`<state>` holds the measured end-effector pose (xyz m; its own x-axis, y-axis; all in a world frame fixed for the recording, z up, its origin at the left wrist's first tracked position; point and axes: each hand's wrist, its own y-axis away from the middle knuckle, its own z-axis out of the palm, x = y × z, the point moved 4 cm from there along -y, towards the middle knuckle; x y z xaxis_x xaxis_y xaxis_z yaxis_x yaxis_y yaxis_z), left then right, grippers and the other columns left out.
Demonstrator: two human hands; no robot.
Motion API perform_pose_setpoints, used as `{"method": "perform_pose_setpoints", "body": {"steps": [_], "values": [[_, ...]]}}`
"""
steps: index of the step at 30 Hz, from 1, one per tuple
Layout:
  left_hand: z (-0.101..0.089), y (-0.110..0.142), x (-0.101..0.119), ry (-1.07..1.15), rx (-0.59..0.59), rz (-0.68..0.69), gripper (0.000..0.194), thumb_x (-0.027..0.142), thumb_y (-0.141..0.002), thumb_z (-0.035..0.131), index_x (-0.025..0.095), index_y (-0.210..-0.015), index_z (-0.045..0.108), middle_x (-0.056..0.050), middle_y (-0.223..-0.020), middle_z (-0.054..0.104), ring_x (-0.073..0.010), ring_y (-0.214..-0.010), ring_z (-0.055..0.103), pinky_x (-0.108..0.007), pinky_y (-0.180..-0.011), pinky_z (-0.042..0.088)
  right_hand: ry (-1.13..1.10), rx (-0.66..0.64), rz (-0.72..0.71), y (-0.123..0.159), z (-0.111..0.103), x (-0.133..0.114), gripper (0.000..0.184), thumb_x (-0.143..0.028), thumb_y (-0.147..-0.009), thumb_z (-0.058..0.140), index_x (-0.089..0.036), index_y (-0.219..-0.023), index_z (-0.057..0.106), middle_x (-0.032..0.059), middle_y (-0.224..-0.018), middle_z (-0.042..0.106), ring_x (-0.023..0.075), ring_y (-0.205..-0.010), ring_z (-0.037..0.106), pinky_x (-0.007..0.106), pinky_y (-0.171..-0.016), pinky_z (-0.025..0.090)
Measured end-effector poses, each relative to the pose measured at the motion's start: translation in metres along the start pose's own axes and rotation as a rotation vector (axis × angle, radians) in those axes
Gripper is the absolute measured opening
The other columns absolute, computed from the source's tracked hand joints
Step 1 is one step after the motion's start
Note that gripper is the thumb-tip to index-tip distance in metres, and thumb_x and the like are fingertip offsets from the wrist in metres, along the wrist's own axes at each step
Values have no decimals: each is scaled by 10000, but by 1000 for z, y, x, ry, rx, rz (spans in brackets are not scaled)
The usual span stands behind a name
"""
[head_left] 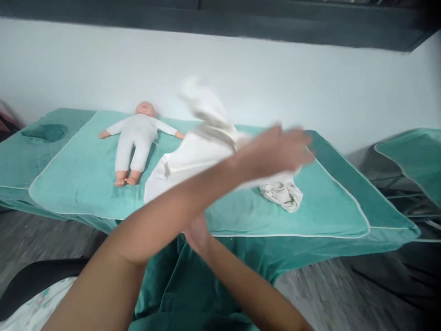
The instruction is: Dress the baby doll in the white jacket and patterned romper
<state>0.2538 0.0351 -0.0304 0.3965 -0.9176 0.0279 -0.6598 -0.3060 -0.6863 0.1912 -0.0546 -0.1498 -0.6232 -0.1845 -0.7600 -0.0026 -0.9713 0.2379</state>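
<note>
Left hand (279, 154) is out over the right part of the mat, palm roughly flat, fingers stretched out, motion-blurred. No grip visible on it; can't tell if it touches the white cloth (200, 151) under it. Right hand (198, 232) sits at the mat's front edge, mostly hidden behind the left forearm (172, 207). Can't tell how far closed it is or whether it has hold of anything. Forearms cross in view, left one above the right.

White cloth: middle of the green mat (79, 165), just right of the doll. Near-left part lies on the mat with a few folds; far end is up off the surface, blurred against the wall (103, 64). Left forearm covers part of it.

Bunched off-white cloth (284, 195) lies crumpled on the mat, just below the left hand in view.

Doll (139, 131) is on its back, left part of the mat, head toward the wall, feet toward the person, arms spread, white suit on, feet bare.

Mat has white piping, lies on a darker green table cover (372, 202). Small green cushion (46, 132) at far left. Dark shelf (241, 20) overhead. Grey floor (317, 289) below.
</note>
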Motion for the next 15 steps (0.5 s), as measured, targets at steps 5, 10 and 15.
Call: {"method": "perform_pose_setpoints", "body": {"steps": [5,10,15], "values": [[68,54,31,203,-352,281,330,174,-992,518,278,-1253,690,-80,-1389,672,-236,-1376,552,-448,-1136,427,231,-162,436,26,-45,79,438,-626,-804,725,-275,-1064,698,53,-1180,752,259,-1114,691,443,-962,525],[67,112,-58,18,-435,-269,439,117,-965,464,188,-1372,611,-141,-1427,621,-288,-1333,544,-457,-1062,461,619,-359,338,25,-97,24,374,-569,-836,721,-212,-948,723,65,-1003,756,220,-945,707,384,-905,507],[49,137,-119,-113,-586,-678,384,195,-966,491,161,-1329,611,-175,-1360,627,-324,-1270,567,-457,-999,472,1069,-135,-185,-39,-111,-78,250,-422,-953,574,-242,-1081,690,65,-1090,733,228,-1028,666,408,-950,511]]}}
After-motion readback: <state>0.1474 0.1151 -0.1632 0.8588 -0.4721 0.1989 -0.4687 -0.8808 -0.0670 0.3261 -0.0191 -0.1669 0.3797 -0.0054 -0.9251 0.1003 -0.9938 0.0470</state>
